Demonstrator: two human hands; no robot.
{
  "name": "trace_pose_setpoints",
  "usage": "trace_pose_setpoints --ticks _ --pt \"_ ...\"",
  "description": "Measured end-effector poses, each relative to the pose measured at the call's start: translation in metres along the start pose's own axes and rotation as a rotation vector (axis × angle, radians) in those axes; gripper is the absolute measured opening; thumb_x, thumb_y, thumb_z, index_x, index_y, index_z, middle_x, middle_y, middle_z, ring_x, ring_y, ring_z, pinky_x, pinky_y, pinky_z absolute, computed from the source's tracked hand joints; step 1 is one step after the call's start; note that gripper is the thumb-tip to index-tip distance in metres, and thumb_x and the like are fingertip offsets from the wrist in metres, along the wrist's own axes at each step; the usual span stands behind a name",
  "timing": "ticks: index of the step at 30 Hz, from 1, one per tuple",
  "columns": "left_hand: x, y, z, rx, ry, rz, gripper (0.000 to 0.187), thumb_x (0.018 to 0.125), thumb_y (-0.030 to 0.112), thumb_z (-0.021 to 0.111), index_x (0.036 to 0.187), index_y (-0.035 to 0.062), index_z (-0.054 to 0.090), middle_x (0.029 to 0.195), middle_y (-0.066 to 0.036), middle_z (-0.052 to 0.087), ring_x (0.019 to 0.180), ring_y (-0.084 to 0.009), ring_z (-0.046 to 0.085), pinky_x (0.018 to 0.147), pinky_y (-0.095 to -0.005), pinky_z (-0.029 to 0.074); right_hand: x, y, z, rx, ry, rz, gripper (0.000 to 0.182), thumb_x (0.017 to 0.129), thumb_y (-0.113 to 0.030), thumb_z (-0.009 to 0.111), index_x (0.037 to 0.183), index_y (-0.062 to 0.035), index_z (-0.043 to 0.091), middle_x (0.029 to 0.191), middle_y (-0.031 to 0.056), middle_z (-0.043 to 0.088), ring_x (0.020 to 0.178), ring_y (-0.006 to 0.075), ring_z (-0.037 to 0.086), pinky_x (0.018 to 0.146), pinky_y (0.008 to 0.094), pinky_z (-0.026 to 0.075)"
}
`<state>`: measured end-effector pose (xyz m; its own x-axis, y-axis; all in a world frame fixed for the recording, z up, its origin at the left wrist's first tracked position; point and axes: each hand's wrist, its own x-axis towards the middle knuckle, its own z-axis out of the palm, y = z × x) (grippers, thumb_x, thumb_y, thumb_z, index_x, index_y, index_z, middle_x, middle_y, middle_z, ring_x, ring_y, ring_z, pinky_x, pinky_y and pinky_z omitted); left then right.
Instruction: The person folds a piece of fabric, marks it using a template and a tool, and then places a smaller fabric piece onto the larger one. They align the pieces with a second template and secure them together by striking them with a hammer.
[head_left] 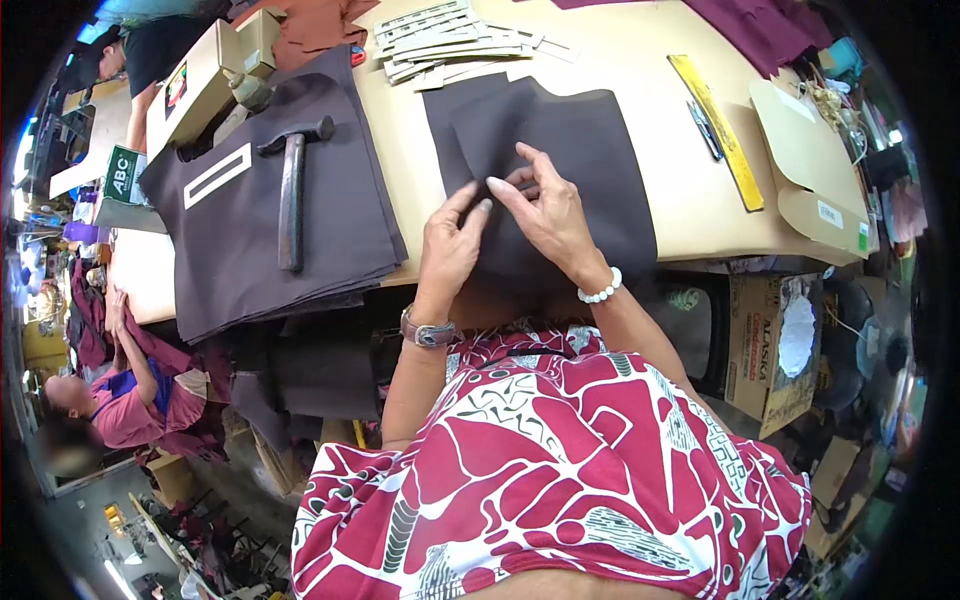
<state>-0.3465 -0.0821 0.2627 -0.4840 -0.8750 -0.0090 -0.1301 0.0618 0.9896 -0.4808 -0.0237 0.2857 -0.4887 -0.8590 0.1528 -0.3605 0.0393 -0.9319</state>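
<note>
A dark brown cloth piece lies on the pale table and hangs over its front edge. My left hand, with a brown watch strap, has its thumb and fingers together at a fold of this cloth. Beside it, my right hand, wearing a white bead bracelet, has its thumb near the same fold and its other fingers apart above the cloth. To the left, a hammer and a cream rectangular frame rest on a stack of dark cloth.
Pale slotted strips are piled at the back. A yellow ruler, a pen and a cardboard folder lie at the right. Cardboard boxes stand at the left. One person in pink is at the left, another at the upper left.
</note>
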Motion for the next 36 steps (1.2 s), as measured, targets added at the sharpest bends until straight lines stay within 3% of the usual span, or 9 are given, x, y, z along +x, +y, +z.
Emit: trace_pose_setpoints --ticks 3,5,12,15,19,20,27,31,36 --pt "-0.006 0.024 0.009 0.377 -0.056 0.195 0.032 0.079 0.01 0.061 0.109 0.0011 0.063 0.087 -0.023 0.062 0.077 -0.0273 0.058 0.077 -0.035 0.046 0.002 -0.006 0.002 -0.197 0.001 0.004 0.061 0.08 -0.042 0.064 0.117 0.0054 0.052 0.083 0.0224 0.065 0.074 0.0336 0.066 0.069 0.0398 0.051" --pt "-0.009 0.036 0.014 0.444 -0.105 0.125 0.033 0.083 0.012 0.061 0.115 0.0005 0.061 0.102 -0.017 0.064 0.097 -0.0203 0.059 0.087 -0.0319 0.044 0.006 0.012 0.008 -0.233 0.074 -0.003 0.048 0.083 -0.031 0.062 0.114 0.0052 0.055 0.081 0.024 0.065 0.077 0.0316 0.066 0.073 0.0405 0.051" --pt "0.005 0.029 -0.013 -0.041 0.175 0.069 0.032 0.085 0.003 0.058 0.115 -0.0047 0.06 0.108 -0.01 0.064 0.093 -0.0136 0.059 0.084 -0.0253 0.046 0.035 -0.003 -0.076 0.846 -0.213 0.17 0.024 0.089 -0.006 0.056 0.111 0.0023 0.059 0.096 0.0073 0.066 0.08 0.0103 0.063 0.074 0.0242 0.052" --pt "0.005 0.033 -0.03 0.228 0.176 0.035 0.043 0.08 -0.003 0.054 0.123 -0.0005 0.056 0.106 -0.011 0.065 0.094 -0.0145 0.059 0.085 -0.0246 0.045 0.044 0.021 -0.144 0.379 -0.255 0.172 0.027 0.089 -0.009 0.058 0.113 -0.0002 0.059 0.098 0.0049 0.066 0.085 0.008 0.061 0.075 0.0227 0.05" --pt "0.004 0.014 -0.042 0.604 0.16 0.113 0.058 0.073 0.002 0.053 0.131 -0.0025 0.045 0.115 -0.027 0.057 0.118 -0.037 0.048 0.101 -0.0368 0.035 0.051 0.073 -0.192 -0.703 0.117 -0.156 0.037 0.08 -0.011 0.062 0.113 0.0037 0.055 0.096 0.0217 0.065 0.088 0.0332 0.064 0.081 0.0378 0.049" --pt "0.004 0.013 -0.042 0.673 0.161 0.085 0.061 0.072 0.003 0.053 0.132 -0.0029 0.043 0.117 -0.03 0.055 0.122 -0.0414 0.044 0.104 -0.0393 0.032 0.055 0.089 -0.2 -0.688 0.116 -0.074 0.039 0.08 -0.011 0.061 0.116 0.0023 0.053 0.101 0.0259 0.062 0.095 0.0428 0.058 0.086 0.0451 0.046" --pt "0.015 0.034 -0.037 1.024 0.29 0.024 0.06 0.074 0.004 0.054 0.132 -0.0033 0.041 0.13 -0.031 0.042 0.118 -0.0465 0.043 0.102 -0.0422 0.034 0.058 0.094 -0.205 -0.871 0.197 -0.053 0.046 0.081 -0.015 0.063 0.125 -0.0085 0.05 0.09 0.0226 0.064 0.086 0.0385 0.062 0.079 0.0448 0.049" --pt "0.015 0.046 -0.007 1.499 0.398 0.393 0.059 0.079 0.019 0.065 0.131 0.0028 0.045 0.143 -0.026 0.028 0.129 -0.0422 0.032 0.102 -0.0492 0.032 0.054 0.105 -0.202 -0.901 0.27 -0.197 0.044 0.081 -0.021 0.064 0.12 -0.0066 0.053 0.09 0.0182 0.064 0.084 0.0343 0.062 0.074 0.0435 0.05" --pt "0.013 0.034 0.058 1.264 0.221 0.565 0.057 0.086 0.04 0.058 0.129 0.005 0.05 0.148 -0.023 0.017 0.136 -0.0442 0.014 0.106 -0.0586 0.016 0.063 0.105 -0.212 -0.918 0.524 -0.105 0.031 0.082 -0.026 0.063 0.104 -0.0043 0.061 0.092 0.0153 0.06 0.085 0.0333 0.061 0.074 0.0432 0.05"
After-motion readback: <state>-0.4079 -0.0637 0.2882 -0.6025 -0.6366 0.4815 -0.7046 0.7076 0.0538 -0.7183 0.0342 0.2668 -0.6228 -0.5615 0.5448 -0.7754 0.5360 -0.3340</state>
